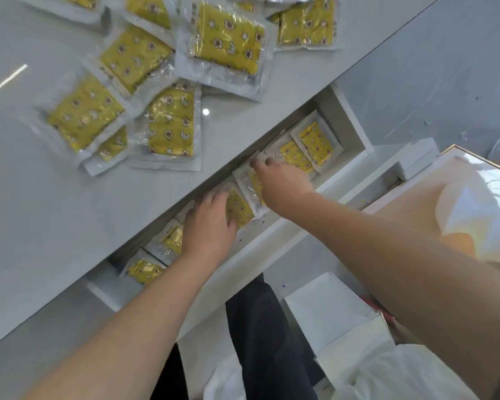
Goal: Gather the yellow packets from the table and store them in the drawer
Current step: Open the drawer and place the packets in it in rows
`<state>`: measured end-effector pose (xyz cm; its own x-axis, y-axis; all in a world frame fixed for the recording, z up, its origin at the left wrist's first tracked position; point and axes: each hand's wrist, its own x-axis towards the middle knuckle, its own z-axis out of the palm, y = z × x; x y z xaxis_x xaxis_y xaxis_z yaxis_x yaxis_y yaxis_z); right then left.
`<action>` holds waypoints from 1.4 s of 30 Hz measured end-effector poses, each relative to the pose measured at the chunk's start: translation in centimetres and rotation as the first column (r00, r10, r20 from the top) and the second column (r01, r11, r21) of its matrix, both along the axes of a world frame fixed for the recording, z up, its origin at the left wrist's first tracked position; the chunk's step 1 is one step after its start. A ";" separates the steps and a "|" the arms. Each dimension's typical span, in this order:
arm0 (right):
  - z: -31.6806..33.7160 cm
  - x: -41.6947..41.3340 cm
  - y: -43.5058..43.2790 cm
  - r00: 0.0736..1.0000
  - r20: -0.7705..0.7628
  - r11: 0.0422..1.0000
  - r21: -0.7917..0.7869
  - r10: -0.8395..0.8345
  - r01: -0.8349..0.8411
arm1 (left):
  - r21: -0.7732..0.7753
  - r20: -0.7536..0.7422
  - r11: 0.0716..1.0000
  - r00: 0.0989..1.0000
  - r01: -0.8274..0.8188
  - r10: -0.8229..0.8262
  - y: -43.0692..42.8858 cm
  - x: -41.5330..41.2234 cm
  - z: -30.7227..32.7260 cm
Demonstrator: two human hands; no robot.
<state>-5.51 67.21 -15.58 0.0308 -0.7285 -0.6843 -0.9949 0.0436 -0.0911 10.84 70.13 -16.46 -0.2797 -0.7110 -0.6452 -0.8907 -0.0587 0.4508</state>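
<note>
The desk (41, 212) runs off the picture at the left and top, and the loose yellow packets (84, 114) on it overlap one another, several cut off by the upper border. Below the desk's edge the drawer (272, 241) stands pulled out. Its back part is hidden under the desk, so only a slanting strip of its inside shows.

At the drawer's left end a packet (145, 271) lies flat, and a second packet (171, 239) beside it is partly covered by the left wrist. The left hand (208, 226) lies palm down inside the drawer. Its fingers are stretched out and slightly apart, and the thumb rests on a middle packet (240, 210). This grip is loose and clamps nothing.

Just to the right, the right hand (283, 183) reaches in over a neighbouring packet (256, 183), with its fingertips (260, 163) bent down at that packet's clear upper edge. The fingertips are blurred and seen from behind, so I cannot tell whether the grip pinches the edge or only presses on it.

Two more packets (315, 142) lie overlapped at the drawer's right end, against its side wall.

Below the drawer are dark trousers (257, 327) and an open white box (329, 313). A small white box (416, 163) sits further right, and a glossy white surface (474, 192) is half hidden by the right arm.
</note>
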 end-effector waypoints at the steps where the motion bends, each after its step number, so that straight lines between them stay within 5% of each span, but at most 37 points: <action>1: 1.0 0.1 0.2 0.999 0.021 0.999 -0.010 -0.030 0.030 | -0.015 -0.034 1.000 0.999 0.005 -0.006 -0.2 0.4 1.2; 11: 9.4 4.0 -2.4 0.925 0.232 0.932 -0.135 -0.301 0.337 | -0.251 -0.111 0.968 0.994 -0.021 -0.007 -6.2 5.5 9.2; 17: 9.0 9.3 -6.3 0.648 0.412 0.702 -0.027 -0.641 0.712 | -0.447 0.055 0.884 0.982 -0.138 0.181 -13.2 8.9 7.9; 23: 7.8 14.0 -9.0 0.393 0.233 0.393 -0.048 -0.890 0.918 | -0.331 0.222 0.934 0.951 -0.135 0.216 -17.0 10.5 7.0; 28: 7.0 15.6 -9.1 0.085 0.235 0.126 0.165 -0.968 0.978 | -0.099 0.172 0.961 0.946 -0.260 0.273 -17.4 11.0 6.9; 34: 8.2 15.2 -6.3 0.032 0.305 0.107 0.231 -0.952 0.967 | 0.128 0.125 0.966 0.970 -0.223 0.207 -17.6 12.4 7.5; 38: 10.5 15.5 -5.6 -0.163 0.446 0.001 0.344 -0.880 0.939 | 0.119 0.055 0.951 0.958 -0.286 0.281 -17.8 14.2 8.4; 42: 11.6 16.5 -7.3 -0.372 0.388 -0.130 0.525 -0.843 0.841 | 0.094 0.103 0.933 0.935 -0.348 0.339 -19.2 16.8 8.7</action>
<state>10.95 59.90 -3.98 -0.3553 -0.2885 -0.8891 0.4427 0.7858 -0.4319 27.68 50.91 -7.80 0.0279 -0.6781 -0.7344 -0.8417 -0.4123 0.3487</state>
